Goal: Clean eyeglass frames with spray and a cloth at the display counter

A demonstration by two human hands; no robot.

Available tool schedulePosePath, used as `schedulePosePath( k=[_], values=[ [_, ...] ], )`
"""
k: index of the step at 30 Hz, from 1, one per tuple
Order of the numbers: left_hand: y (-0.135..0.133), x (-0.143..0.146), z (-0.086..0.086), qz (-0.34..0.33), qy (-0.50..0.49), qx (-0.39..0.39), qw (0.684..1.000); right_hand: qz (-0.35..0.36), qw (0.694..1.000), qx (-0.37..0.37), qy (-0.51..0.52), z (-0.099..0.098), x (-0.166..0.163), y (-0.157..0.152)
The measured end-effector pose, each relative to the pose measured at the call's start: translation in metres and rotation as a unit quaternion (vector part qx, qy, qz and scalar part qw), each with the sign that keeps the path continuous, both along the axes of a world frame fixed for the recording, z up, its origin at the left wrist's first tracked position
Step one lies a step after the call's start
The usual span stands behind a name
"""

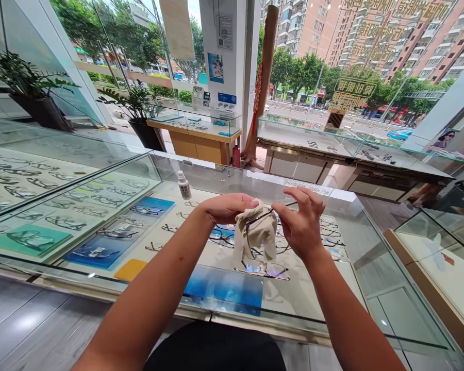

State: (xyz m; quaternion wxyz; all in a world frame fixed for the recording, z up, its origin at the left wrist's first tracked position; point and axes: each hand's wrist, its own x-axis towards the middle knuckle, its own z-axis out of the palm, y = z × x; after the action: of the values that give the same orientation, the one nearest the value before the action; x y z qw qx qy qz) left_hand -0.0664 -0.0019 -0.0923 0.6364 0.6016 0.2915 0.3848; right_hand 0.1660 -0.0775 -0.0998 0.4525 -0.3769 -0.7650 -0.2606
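Observation:
My left hand point(232, 206) grips a beige cleaning cloth point(269, 234) that is draped around a pair of dark-framed eyeglasses point(258, 218). My right hand point(302, 224) pinches the same eyeglasses near one end of the frame with thumb and forefinger, its other fingers raised and bent. Folds of cloth hide much of the lenses and the left fingertips. Below the cloth is another pair of thin-framed glasses point(263, 270) with bluish reflections in its lenses. A small white spray bottle point(184, 186) stands upright on the glass counter, left of my hands.
Inside the long glass display case point(294, 315) lie rows of eyeglasses, some on blue panels point(226, 291). A yellow piece point(130, 269) is at its front left. Farther off are more showcases point(309, 139), potted plants point(139, 111) and a wooden post point(265, 67) before the windows.

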Motion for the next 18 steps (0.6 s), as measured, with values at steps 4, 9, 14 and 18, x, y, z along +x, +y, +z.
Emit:
schedulePosePath(
  k=[4, 9, 14, 18],
  values=[
    [-0.001, 0.004, 0.003, -0.182, 0.025, -0.082, 0.979, -0.027, 0.998, 0.025, 0.053, 0.001, -0.005, -0.005],
    [-0.002, 0.01, 0.001, -0.195, -0.024, -0.105, 0.975, 0.051, 0.974, -0.047, 0.217, 0.006, -0.007, -0.007],
    [-0.004, 0.018, -0.004, -0.2, -0.028, -0.115, 0.973, 0.175, 0.883, -0.263, 0.348, 0.006, -0.01, -0.002],
    [-0.007, 0.023, 0.001, -0.189, -0.025, -0.099, 0.977, 0.235, 0.778, -0.364, 0.454, 0.004, -0.011, 0.003]
  ],
)
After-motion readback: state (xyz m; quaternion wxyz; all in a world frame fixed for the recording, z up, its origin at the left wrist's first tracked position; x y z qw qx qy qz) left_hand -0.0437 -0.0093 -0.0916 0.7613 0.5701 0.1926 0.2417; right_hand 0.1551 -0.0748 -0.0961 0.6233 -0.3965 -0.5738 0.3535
